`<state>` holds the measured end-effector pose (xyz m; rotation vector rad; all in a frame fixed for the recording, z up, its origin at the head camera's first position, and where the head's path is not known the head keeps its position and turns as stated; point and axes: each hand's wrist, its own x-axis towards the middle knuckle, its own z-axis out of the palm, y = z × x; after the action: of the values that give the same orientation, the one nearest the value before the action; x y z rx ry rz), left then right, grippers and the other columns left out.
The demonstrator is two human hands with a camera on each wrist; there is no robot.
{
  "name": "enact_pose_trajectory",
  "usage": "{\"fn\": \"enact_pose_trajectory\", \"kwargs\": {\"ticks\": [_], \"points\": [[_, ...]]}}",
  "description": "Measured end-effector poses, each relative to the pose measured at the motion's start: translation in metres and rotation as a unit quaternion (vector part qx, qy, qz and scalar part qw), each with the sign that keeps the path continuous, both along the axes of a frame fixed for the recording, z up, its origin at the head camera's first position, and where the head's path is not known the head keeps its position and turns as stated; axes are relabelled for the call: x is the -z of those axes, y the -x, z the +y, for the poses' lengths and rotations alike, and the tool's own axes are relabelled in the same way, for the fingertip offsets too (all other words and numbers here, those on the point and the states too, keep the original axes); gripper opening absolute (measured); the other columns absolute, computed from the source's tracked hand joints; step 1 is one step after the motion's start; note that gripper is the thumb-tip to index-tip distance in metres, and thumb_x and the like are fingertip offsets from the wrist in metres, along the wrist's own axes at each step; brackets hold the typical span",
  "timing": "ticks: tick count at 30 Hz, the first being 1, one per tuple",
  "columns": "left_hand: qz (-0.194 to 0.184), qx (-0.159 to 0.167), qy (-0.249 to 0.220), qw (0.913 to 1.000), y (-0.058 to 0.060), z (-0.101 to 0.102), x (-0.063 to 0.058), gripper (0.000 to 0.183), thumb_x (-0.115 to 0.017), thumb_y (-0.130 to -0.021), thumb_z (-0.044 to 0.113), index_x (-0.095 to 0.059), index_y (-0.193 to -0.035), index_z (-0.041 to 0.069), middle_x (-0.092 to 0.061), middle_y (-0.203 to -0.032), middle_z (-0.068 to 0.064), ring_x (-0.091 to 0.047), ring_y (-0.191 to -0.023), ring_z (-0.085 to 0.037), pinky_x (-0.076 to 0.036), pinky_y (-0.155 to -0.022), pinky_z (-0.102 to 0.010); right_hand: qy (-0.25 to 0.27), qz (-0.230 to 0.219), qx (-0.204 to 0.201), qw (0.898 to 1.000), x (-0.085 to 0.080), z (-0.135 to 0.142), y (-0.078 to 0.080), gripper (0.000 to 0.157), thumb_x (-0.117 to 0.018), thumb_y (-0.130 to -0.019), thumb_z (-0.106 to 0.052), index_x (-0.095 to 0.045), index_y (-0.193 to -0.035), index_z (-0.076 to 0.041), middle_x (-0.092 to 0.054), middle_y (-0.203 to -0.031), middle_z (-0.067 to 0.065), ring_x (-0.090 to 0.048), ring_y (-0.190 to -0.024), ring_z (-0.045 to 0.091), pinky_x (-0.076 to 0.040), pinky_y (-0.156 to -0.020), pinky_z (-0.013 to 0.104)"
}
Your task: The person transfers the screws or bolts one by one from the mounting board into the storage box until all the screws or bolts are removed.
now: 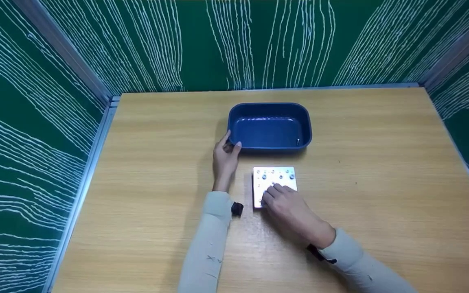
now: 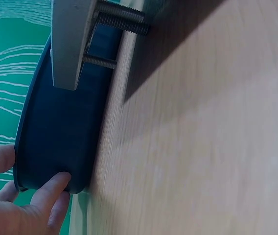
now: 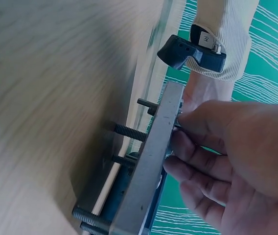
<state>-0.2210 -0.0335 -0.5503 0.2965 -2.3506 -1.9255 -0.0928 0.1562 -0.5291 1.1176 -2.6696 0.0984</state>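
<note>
In the head view, a silvery metal plate (image 1: 274,170) lies near the table's middle, with several bolts through it. The right wrist view shows threaded bolt shanks (image 3: 131,132) sticking out below the plate. Bent over its lower left part, my right hand (image 1: 293,209) pinches with thumb and fingertips close against the top face, at a bolt mostly hidden by the fingers. My left hand (image 1: 225,162) grips the front left corner of a blue plastic bin (image 1: 270,149), thumb and fingers spread around the rim and wall. One small screw (image 1: 298,142) is inside the bin.
The wooden table (image 1: 149,171) is bounded by green walls (image 1: 193,44) with white streaks and metal frame edges. The bin stands just beyond the plate. A black wrist device (image 1: 237,209) juts from the left sleeve, close to the plate's left side.
</note>
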Motion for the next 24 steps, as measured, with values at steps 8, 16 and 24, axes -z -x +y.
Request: {"fn": "enact_pose_trajectory", "kwargs": {"ticks": [8,16,24], "points": [[-0.005,-0.001,0.006,1.0000,-0.0002,-0.0003,-0.0010,0.056,-0.069,-0.103,0.017,-0.053,-0.156,0.015,-0.059,-0.148,-0.017,-0.063,-0.128,-0.028,-0.052,-0.108,-0.038,0.039,-0.038,0.001,0.999,-0.0020,-0.0013,0.0003,0.010,-0.078,-0.092,-0.005,-0.075,-0.101,-0.006,-0.071,-0.095,0.008,-0.067,-0.091,0.025,-0.062,-0.083,0.039],[0.000,0.003,-0.008,1.0000,-0.0009,-0.0002,-0.0010,0.056,-0.068,-0.103,0.015,-0.053,-0.156,0.013,-0.060,-0.145,-0.020,-0.064,-0.128,-0.030,-0.053,-0.108,-0.040,0.055,-0.075,0.020,0.995,-0.0028,-0.0042,0.0013,0.012,-0.081,-0.091,-0.005,-0.080,-0.103,-0.009,-0.075,-0.096,0.005,-0.066,-0.090,0.022,-0.061,-0.083,0.035],[-0.008,-0.001,-0.005,1.0000,-0.0005,0.0004,-0.0010,0.056,-0.069,-0.102,0.017,-0.053,-0.156,0.016,-0.060,-0.145,-0.019,-0.064,-0.127,-0.029,-0.054,-0.105,-0.040,0.039,-0.056,0.013,0.998,-0.0016,-0.0039,0.0021,0.015,-0.080,-0.090,0.000,-0.078,-0.101,-0.008,-0.073,-0.095,0.006,-0.065,-0.089,0.023,-0.061,-0.080,0.034]]}}
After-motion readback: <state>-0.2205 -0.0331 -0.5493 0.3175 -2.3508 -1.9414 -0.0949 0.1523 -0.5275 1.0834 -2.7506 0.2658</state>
